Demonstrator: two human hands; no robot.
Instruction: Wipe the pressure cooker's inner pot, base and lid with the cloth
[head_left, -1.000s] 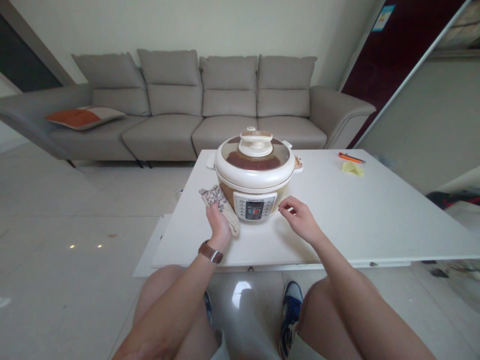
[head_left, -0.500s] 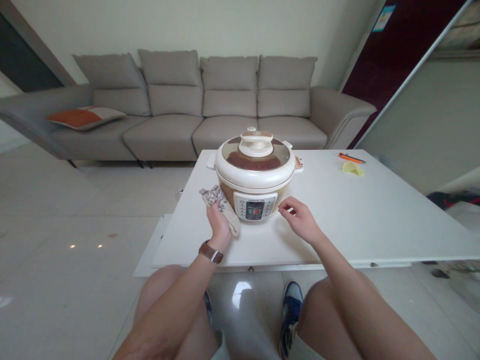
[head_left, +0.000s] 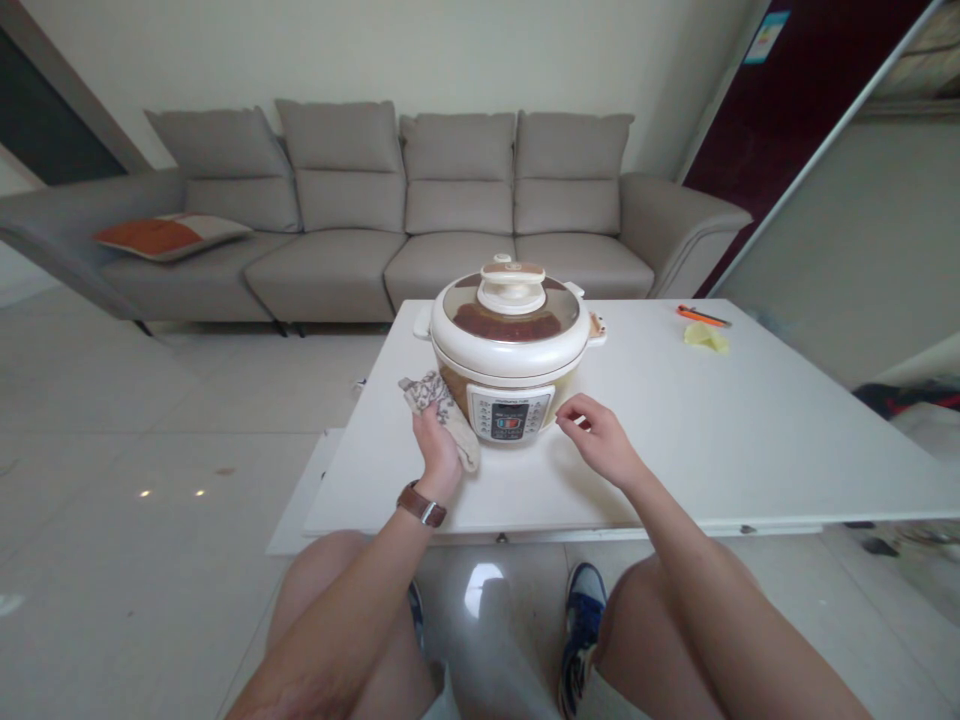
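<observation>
A white and brown electric pressure cooker (head_left: 512, 360) stands upright on the white table (head_left: 675, 430), its lid on and its control panel (head_left: 510, 412) facing me. Bunched in my left hand (head_left: 439, 447) is a beige patterned cloth (head_left: 457, 428), which lies against the cooker's lower left side. My right hand (head_left: 598, 437) is loosely closed, fingers curled in, beside the lower right of the panel. I see nothing between its fingers, and I cannot tell whether the fingertips touch the cooker.
At the table's far right lie an orange utility knife (head_left: 703, 316) and a crumpled yellow cloth or paper (head_left: 705, 337). A grey sofa (head_left: 457, 205) with an orange and white cushion (head_left: 172, 236) stands behind the table. My knees are close to the table's front edge.
</observation>
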